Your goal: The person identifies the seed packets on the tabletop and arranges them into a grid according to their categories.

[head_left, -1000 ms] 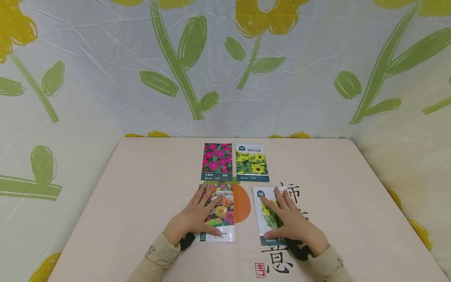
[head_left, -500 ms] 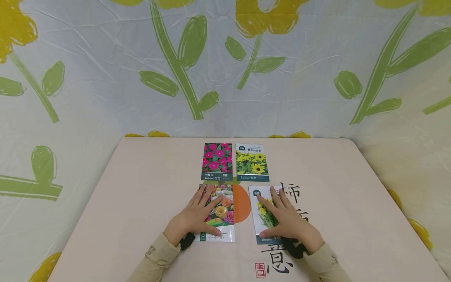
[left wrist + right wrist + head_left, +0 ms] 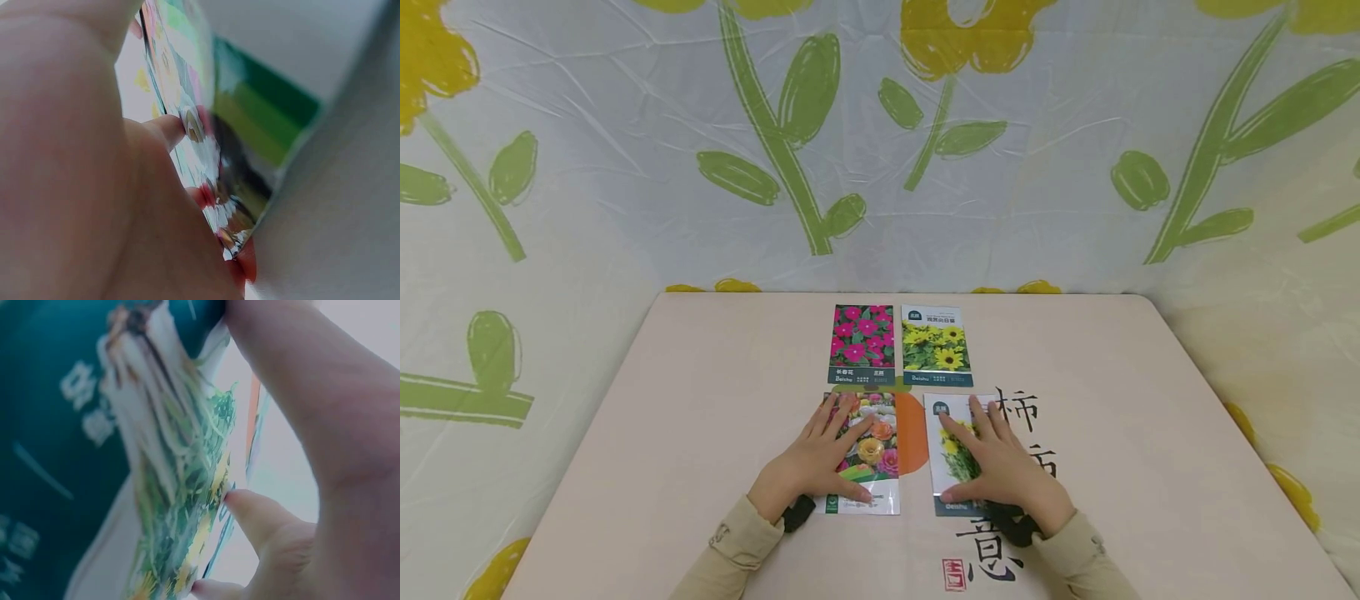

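Observation:
Spread fingers of my left hand (image 3: 808, 462) rest on a seed packet (image 3: 871, 450) printed with mixed-colour blooms, at the front left of the group. My right hand (image 3: 1015, 475) lies with spread fingers on a white seed packet (image 3: 946, 429) showing yellow flowers on green stems. Part of each packet is hidden under the hand. In the right wrist view, fingertips touch the face of this yellow-flower packet (image 3: 169, 437). The left wrist view shows the mixed-bloom packet (image 3: 262, 100) close up, fingers against it.
Behind them lie a pink-flower seed packet (image 3: 862, 337) and a sunflower seed packet (image 3: 936, 346), side by side. The pale pink table (image 3: 700, 375) bears an orange fruit print and black brush characters (image 3: 992, 554). A flower-printed curtain (image 3: 880, 217) stands along the back and sides.
My right hand has slid the yellow-flower packet a little to the left, closer to the mixed-bloom packet, and it lies straighter. The left hand and the back packets have stayed in place.

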`<state>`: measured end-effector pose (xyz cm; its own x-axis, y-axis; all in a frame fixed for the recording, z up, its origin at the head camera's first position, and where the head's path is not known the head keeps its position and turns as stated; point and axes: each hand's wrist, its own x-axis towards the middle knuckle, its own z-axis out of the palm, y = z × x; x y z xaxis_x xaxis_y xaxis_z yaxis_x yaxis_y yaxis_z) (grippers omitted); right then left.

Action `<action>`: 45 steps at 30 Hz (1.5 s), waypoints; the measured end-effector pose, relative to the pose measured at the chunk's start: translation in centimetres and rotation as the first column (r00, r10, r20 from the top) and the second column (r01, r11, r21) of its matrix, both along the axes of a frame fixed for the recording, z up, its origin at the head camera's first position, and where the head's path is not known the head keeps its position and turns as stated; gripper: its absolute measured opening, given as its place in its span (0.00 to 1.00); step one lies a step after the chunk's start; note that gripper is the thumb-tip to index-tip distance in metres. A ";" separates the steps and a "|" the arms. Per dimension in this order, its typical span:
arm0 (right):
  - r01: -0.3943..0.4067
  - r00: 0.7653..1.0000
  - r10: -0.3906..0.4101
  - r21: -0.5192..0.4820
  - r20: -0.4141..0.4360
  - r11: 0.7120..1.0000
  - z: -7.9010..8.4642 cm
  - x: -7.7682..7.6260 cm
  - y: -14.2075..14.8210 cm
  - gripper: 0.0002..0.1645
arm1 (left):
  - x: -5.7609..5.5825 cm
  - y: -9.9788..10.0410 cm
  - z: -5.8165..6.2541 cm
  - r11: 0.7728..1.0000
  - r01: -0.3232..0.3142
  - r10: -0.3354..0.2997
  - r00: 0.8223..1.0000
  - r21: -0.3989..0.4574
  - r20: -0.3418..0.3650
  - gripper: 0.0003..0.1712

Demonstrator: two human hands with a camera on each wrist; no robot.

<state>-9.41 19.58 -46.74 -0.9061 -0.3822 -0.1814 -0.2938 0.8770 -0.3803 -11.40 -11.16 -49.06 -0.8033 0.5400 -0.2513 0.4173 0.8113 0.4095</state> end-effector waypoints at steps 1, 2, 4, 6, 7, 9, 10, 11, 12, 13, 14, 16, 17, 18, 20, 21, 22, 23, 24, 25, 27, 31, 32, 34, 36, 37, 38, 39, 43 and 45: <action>0.004 1.000 -0.004 0.000 0.004 1.000 0.0 0.0 -0.1 0.67 | 0.0 0.0 0.0 1.000 -0.001 0.001 1.000 0.002 0.001 0.64; 0.008 1.000 -0.008 -0.001 0.009 1.000 0.0 -0.1 -0.2 0.67 | 0.0 0.0 0.0 1.000 -0.002 0.002 1.000 0.003 0.000 0.64; 0.016 1.000 -0.016 0.001 0.020 1.000 0.1 -0.1 -0.4 0.67 | 0.1 0.0 0.1 1.000 -0.002 0.002 1.000 0.005 -0.002 0.64; 0.025 0.999 -0.025 0.003 0.028 1.000 0.1 -0.2 -0.5 0.67 | 0.1 0.0 0.1 1.000 -0.003 0.003 1.000 0.007 -0.003 0.64; 0.027 0.999 -0.027 0.004 0.029 1.000 0.1 -0.3 -0.6 0.67 | 0.1 0.0 0.1 1.000 -0.004 0.004 1.000 0.008 -0.003 0.64; 0.031 0.999 -0.031 0.005 0.033 1.000 0.2 -0.3 -0.8 0.67 | 0.1 0.0 0.1 1.000 -0.003 0.003 1.000 0.006 -0.004 0.64; 0.032 0.999 -0.032 0.004 0.035 0.999 0.2 -0.3 -0.9 0.67 | 0.0 0.0 0.0 1.000 -0.003 0.003 1.000 0.004 -0.003 0.64; 0.035 0.999 -0.035 0.005 0.039 0.999 0.3 -0.4 -1.0 0.67 | 0.0 0.0 0.0 1.000 -0.002 0.002 1.000 0.002 -0.004 0.64; 0.038 0.998 -0.038 0.006 0.044 0.999 0.4 -0.4 -1.1 0.67 | 0.0 0.0 0.0 1.000 -0.002 0.002 1.000 0.001 -0.004 0.64; 0.039 0.998 -0.039 0.009 0.048 0.999 0.5 -0.4 -1.2 0.67 | 0.0 0.0 0.0 1.000 -0.002 0.002 1.000 0.001 -0.004 0.64; 0.041 0.998 -0.042 0.011 0.054 0.999 0.6 -0.5 -1.4 0.67 | 0.0 0.0 0.0 1.000 -0.001 0.001 1.000 0.001 -0.005 0.64; 0.048 0.997 -0.049 0.013 0.067 0.999 0.8 -0.6 -1.6 0.67 | 0.0 0.0 0.0 1.000 0.000 0.000 1.000 -0.002 -0.005 0.64; 0.052 0.996 -0.052 0.014 0.072 0.999 0.8 -0.6 -1.7 0.68 | 0.0 0.0 0.0 1.000 0.001 -0.001 1.000 -0.002 -0.004 0.64; 0.055 0.995 -0.056 0.016 0.076 0.998 0.9 -0.6 -1.8 0.68 | 0.0 0.0 0.0 1.000 0.001 -0.001 1.000 -0.003 -0.004 0.64; 0.064 0.994 -0.066 0.019 0.084 0.998 0.9 -0.7 -2.0 0.68 | 0.0 0.1 0.1 1.000 0.001 -0.001 1.000 -0.004 -0.007 0.64; 0.068 0.994 -0.070 0.023 0.087 0.997 0.9 -0.8 -2.1 0.69 | 0.0 0.1 0.1 1.000 0.001 -0.001 1.000 -0.006 -0.006 0.64; 0.072 0.993 -0.074 0.028 0.091 0.997 0.9 -0.8 -2.3 0.69 | 0.0 0.1 0.1 1.000 0.001 -0.001 1.000 -0.006 -0.007 0.64; 0.078 0.992 -0.081 0.034 0.095 0.996 0.9 -0.9 -2.4 0.69 | 0.0 0.1 0.1 1.000 0.001 -0.001 1.000 -0.006 -0.006 0.64; 0.084 0.991 -0.087 0.039 0.099 0.996 0.8 -1.0 -2.5 0.70 | 0.0 0.1 0.1 1.000 0.000 -0.001 1.000 -0.006 -0.007 0.64; 0.089 0.991 -0.093 0.044 0.101 0.995 0.8 -1.1 -2.6 0.70 | 0.0 0.1 0.1 1.000 0.000 0.000 1.000 -0.005 -0.007 0.64; 0.096 0.990 -0.101 0.053 0.102 0.994 0.7 -1.2 -2.8 0.71 | 0.0 0.0 0.1 1.000 0.001 -0.001 1.000 -0.004 -0.008 0.64; 0.104 0.989 -0.110 0.066 0.097 0.992 0.5 -1.4 -3.2 0.72 | 0.1 0.0 0.2 1.000 0.000 0.000 1.000 0.007 -0.009 0.64; 0.105 0.989 -0.112 0.069 0.098 0.992 0.6 -1.5 -3.4 0.72 | 0.1 0.0 0.2 1.000 0.000 0.000 1.000 0.011 -0.009 0.64; 0.109 0.988 -0.117 0.073 0.105 0.991 0.6 -1.5 -3.6 0.72 | 0.1 0.1 0.2 1.000 0.002 -0.002 1.000 0.013 -0.011 0.64; 0.114 0.986 -0.121 0.074 0.111 0.991 0.7 -1.6 -3.8 0.72 | 0.2 0.1 0.2 1.000 0.005 -0.005 1.000 0.014 -0.017 0.64; 0.115 0.986 -0.123 0.072 0.115 0.991 0.8 -1.6 -3.9 0.72 | 0.2 0.1 0.2 1.000 0.006 -0.006 1.000 0.016 -0.021 0.64; 0.115 0.985 -0.123 0.072 0.118 0.991 0.8 -1.7 -4.0 0.72 | 0.2 0.1 0.3 1.000 0.007 -0.007 1.000 0.015 -0.025 0.64; 0.115 0.985 -0.123 0.072 0.121 0.991 0.9 -1.7 -4.1 0.72 | 0.2 0.1 0.3 1.000 0.008 -0.007 1.000 0.013 -0.029 0.64; 0.106 0.986 -0.114 0.065 0.119 0.992 1.1 -1.7 -4.4 0.71 | 0.3 0.2 0.4 1.000 0.009 -0.009 0.999 0.011 -0.042 0.64; 0.104 0.987 -0.111 0.066 0.116 0.992 1.2 -1.7 -4.5 0.71 | 0.3 0.2 0.5 1.000 0.007 -0.007 0.999 0.007 -0.045 0.64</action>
